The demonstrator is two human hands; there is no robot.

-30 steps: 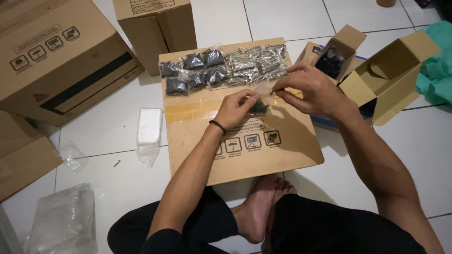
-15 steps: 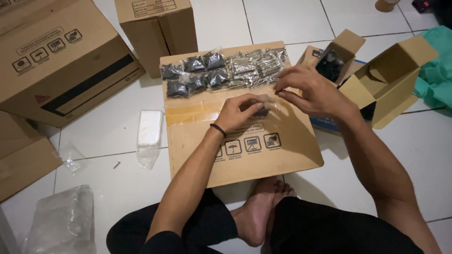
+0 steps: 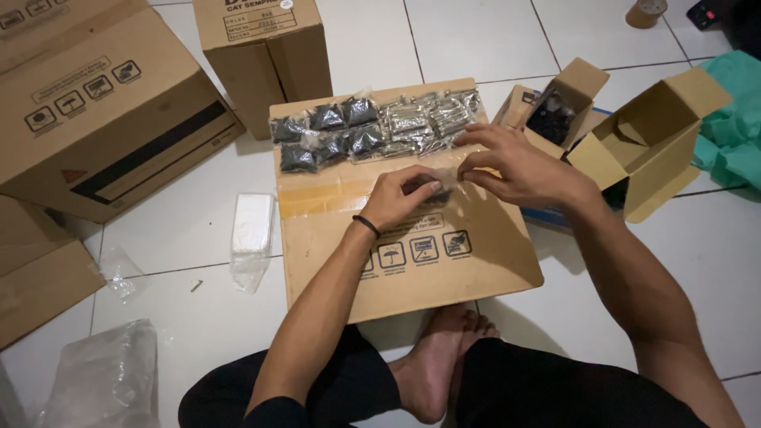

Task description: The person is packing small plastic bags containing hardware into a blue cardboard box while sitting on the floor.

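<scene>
Mid-frame over the flat carton (image 3: 412,261), left hand (image 3: 404,194) and right hand (image 3: 507,166) both pinch a small clear bag (image 3: 438,189) of what look like dark screws, so best keep its mouth level, clear of the filled packets (image 3: 372,127) above.

Brown cardboard box (image 3: 412,269); black and apparently silvery packets (image 3: 372,125); white floor (image 3: 476,32).

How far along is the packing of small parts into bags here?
Done: filled bags of dark parts and of silvery parts lie in rows on the flat carton. In hand: left hand and right hand pinch one small clear bag. Left: dark parts remain in the open box.
</scene>
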